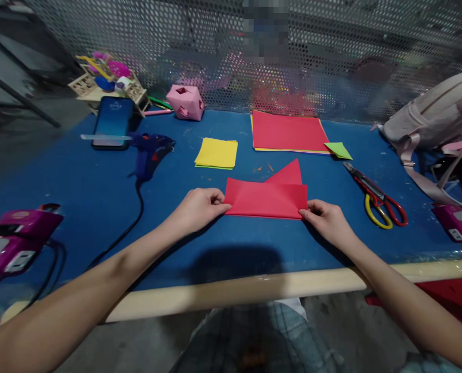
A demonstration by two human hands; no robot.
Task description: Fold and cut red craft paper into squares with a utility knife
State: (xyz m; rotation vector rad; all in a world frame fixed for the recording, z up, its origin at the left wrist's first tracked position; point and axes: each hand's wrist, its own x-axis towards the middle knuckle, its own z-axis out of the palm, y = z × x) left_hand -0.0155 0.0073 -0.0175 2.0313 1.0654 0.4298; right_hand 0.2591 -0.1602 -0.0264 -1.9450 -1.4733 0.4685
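A red sheet of paper [265, 199], folded over into a wide band, lies at the middle of the blue table. One pointed red flap sticks up behind its right half. My left hand [199, 208] pinches the band's lower left corner between thumb and fingers. At the lower right corner, my right hand [327, 220] pinches the paper in the same way. Just behind the band is a small stack of yellow paper squares [217, 153] with a green edge beneath. Farther back lies a stack of larger sheets with red paper [287, 130] on top.
To the right are scissors [384, 207], a cutter [361, 181], a folded green paper [338, 150] and a bag [433, 111]. Leftward sit a blue glue gun [149, 153] with its cord, a phone [113, 122], a pink paper ball [186, 102] and a purple power socket [24, 238].
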